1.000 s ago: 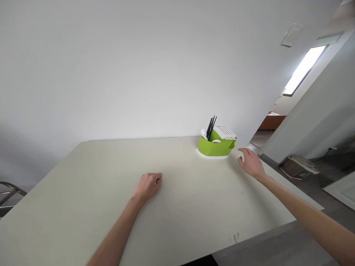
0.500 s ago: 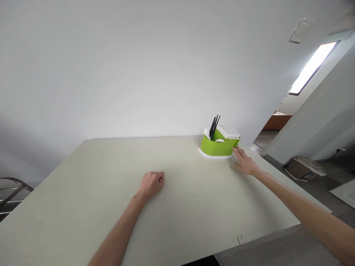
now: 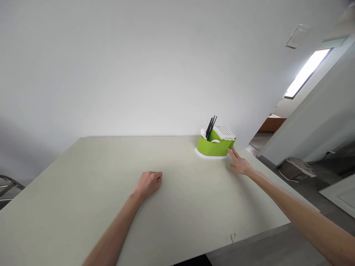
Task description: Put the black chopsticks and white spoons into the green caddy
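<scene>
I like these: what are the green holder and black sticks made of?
The green holder looks like smooth, satin plastic: even colour, thin walls. The black sticks, evenly dark, could be plastic or painted wood; finish too small to tell.

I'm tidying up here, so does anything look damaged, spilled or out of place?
What stands out: dark marks near the front edge of the table, with fainter specks farther back, breaking its plain pale surface. Whether scuffs or stains, I can't tell. The green caddy by the right hand stands upright.
</scene>
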A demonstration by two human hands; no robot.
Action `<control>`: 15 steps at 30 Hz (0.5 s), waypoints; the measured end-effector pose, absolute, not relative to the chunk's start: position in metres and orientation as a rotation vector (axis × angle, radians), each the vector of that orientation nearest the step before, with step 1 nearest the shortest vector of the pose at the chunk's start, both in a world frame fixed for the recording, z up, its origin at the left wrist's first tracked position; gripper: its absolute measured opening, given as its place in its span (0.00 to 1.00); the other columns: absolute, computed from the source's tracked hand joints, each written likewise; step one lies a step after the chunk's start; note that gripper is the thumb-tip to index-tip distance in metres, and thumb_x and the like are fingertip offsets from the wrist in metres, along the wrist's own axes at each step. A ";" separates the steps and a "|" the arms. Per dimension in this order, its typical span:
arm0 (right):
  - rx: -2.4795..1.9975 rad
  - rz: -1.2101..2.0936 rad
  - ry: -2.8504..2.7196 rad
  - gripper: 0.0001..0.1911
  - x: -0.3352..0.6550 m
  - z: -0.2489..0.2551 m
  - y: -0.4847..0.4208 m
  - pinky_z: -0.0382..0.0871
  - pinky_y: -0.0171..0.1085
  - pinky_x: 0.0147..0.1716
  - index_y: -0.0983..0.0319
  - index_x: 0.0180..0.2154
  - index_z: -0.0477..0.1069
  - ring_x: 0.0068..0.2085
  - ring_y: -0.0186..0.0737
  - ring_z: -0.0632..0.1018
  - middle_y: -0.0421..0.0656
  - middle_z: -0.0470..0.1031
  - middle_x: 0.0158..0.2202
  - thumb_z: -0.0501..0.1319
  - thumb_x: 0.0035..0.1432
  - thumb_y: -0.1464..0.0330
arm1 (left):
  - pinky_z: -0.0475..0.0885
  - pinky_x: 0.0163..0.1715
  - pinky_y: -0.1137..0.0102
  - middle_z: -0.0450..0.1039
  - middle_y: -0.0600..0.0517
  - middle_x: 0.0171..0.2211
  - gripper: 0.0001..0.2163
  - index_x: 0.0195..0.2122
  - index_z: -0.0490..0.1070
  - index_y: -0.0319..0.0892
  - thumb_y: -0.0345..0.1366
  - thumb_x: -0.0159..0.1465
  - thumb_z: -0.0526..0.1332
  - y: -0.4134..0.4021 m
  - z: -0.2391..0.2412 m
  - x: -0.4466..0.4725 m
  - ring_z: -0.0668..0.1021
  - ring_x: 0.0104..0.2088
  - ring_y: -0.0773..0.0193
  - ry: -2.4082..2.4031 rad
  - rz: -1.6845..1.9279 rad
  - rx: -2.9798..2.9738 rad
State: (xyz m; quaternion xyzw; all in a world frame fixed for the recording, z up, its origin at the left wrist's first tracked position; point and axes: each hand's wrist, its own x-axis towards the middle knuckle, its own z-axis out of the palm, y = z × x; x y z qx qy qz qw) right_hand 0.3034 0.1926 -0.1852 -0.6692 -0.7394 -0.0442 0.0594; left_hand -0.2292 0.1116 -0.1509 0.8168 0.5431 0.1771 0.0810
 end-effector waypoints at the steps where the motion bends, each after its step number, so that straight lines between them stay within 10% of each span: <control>1: -2.025 -0.133 -2.241 0.56 0.302 -0.185 0.193 0.77 0.50 0.50 0.54 0.77 0.26 0.55 0.57 0.82 0.56 0.34 0.79 0.57 0.56 0.69 | 0.45 0.30 0.63 0.50 0.57 0.21 0.12 0.24 0.48 0.45 0.24 0.55 0.52 0.112 -0.151 -0.229 0.46 0.26 0.63 1.623 0.532 2.443; 15: -2.017 -0.068 -2.270 0.50 0.240 -0.163 0.185 0.75 0.50 0.53 0.57 0.78 0.34 0.51 0.56 0.83 0.55 0.33 0.79 0.55 0.60 0.70 | 0.44 0.30 0.63 0.48 0.57 0.20 0.13 0.24 0.46 0.45 0.24 0.56 0.52 0.114 -0.152 -0.226 0.46 0.25 0.63 1.615 0.558 2.445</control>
